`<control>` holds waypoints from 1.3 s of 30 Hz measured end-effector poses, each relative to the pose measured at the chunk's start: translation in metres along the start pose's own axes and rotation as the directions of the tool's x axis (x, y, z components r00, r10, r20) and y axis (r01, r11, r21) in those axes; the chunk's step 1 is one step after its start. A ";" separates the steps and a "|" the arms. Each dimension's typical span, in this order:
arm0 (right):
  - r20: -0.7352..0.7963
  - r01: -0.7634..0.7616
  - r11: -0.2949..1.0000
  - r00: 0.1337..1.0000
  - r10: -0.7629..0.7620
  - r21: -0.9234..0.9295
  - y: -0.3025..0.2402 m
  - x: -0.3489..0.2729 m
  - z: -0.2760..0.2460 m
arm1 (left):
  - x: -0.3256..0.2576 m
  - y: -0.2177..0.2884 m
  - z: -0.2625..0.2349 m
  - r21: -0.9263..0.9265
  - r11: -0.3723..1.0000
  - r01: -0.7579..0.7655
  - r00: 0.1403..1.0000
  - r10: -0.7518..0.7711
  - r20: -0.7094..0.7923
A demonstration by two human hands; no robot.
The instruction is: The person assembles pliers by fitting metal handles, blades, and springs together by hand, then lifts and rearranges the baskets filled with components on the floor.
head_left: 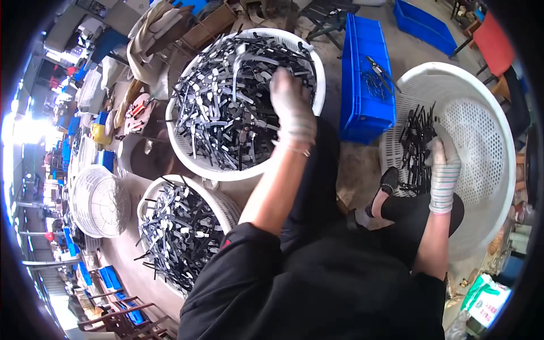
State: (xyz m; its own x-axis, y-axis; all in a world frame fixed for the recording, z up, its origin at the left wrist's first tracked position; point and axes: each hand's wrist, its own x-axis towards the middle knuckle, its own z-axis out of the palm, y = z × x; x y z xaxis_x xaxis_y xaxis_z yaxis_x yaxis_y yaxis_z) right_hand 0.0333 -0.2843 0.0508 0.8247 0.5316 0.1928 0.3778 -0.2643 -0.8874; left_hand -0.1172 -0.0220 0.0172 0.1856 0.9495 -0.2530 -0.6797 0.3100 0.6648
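Note:
My left hand (pixel 293 110), in a pale knitted glove, hovers over the big round white basket (pixel 321 85) at the far left-centre. Its fingers are smeared by motion, so I cannot tell whether they hold anything. That basket is heaped with dark, slim metal pieces (pixel 226 107), some with shiny grey flat ends. My right hand (pixel 445 170), gloved the same way, reaches into the large white perforated basket (pixel 481 164) on the right. Its thumb and fingers appear apart, beside a pile of long black metal pieces (pixel 416 147) along the basket's left side.
Between the baskets stands a blue plastic crate (pixel 368 116) with a plier-like tool (pixel 378 72) on it. A smaller white basket (pixel 229 212) full of similar pieces sits at my left. Farther left are stacked white baskets (pixel 101 204). My knee overlaps the right basket's near rim.

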 end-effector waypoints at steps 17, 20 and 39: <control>-0.449 -0.715 0.579 0.698 0.558 -0.392 0.375 0.052 -0.183 | -0.035 -0.155 0.023 0.477 0.700 0.531 0.661 -0.695 0.285; -0.455 -0.708 0.340 0.676 0.579 -0.620 0.388 0.063 -0.129 | -0.028 -0.146 0.024 0.570 0.694 0.440 0.709 -0.658 0.254; -0.145 -0.268 0.256 0.899 0.413 -0.929 0.325 0.109 -0.188 | -0.051 -0.182 0.010 0.771 0.601 -0.211 0.727 -0.431 0.534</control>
State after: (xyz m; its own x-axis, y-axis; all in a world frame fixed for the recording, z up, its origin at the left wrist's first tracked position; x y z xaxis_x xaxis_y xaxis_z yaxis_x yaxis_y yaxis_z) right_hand 0.3246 -0.4634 -0.1381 0.9586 0.2522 -0.1319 0.2670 -0.9574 0.1101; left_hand 0.0041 -0.1261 -0.0844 0.8070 0.5829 -0.0949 0.1000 0.0234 0.9947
